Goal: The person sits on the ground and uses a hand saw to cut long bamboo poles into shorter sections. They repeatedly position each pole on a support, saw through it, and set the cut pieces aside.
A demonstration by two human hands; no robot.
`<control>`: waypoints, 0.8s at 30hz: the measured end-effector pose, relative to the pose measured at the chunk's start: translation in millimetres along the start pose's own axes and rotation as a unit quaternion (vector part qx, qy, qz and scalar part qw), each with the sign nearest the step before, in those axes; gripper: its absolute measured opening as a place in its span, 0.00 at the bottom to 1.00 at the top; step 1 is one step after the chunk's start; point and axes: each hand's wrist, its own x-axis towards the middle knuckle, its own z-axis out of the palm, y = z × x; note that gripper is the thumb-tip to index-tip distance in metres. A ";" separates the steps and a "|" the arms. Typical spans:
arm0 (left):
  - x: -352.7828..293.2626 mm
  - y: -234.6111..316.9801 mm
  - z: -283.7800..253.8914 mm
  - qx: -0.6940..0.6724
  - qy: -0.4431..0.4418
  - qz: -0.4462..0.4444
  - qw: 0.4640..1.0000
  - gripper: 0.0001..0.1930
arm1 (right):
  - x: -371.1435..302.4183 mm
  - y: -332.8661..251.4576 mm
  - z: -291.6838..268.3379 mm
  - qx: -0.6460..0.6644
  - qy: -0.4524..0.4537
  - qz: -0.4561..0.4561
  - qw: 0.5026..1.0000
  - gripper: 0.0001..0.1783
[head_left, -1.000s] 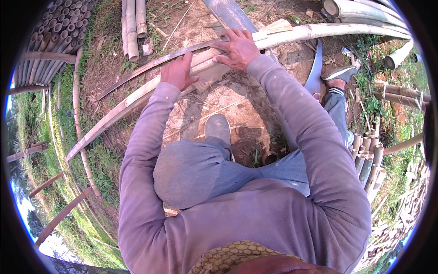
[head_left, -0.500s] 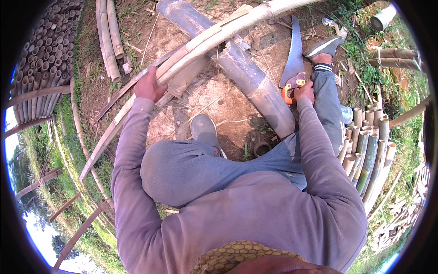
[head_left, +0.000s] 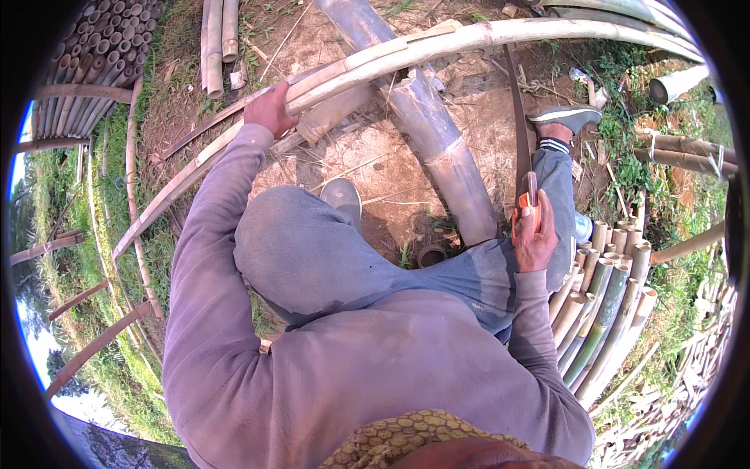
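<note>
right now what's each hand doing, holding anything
Left hand: closed on the long split bamboo strip.
Right hand: closed on the orange handle of a long knife, blade pointing away.

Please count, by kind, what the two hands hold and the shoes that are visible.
Split bamboo strip, held by the left hand: 1
Long blade with orange handle, held by the right hand: 1
Grey shoes: 2
Total: 4

Pale split bamboo strip (head_left: 406, 55) arched across, orange-handled blade (head_left: 522, 141) upright
</note>
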 end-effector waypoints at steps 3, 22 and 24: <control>4.2 5.2 -2.4 -0.002 0.006 0.007 1.000 0.32 | -44.1 9.1 -3.5 -0.114 0.036 -0.145 0.982 0.26; 3.8 -3.0 1.6 -0.006 -0.011 0.021 1.000 0.35 | -79.3 -26.1 2.6 -0.046 -0.031 -0.139 0.989 0.25; -2.3 -5.1 6.9 -0.006 0.024 0.040 0.999 0.33 | -86.0 -2.7 10.0 0.014 -0.045 -0.106 0.993 0.25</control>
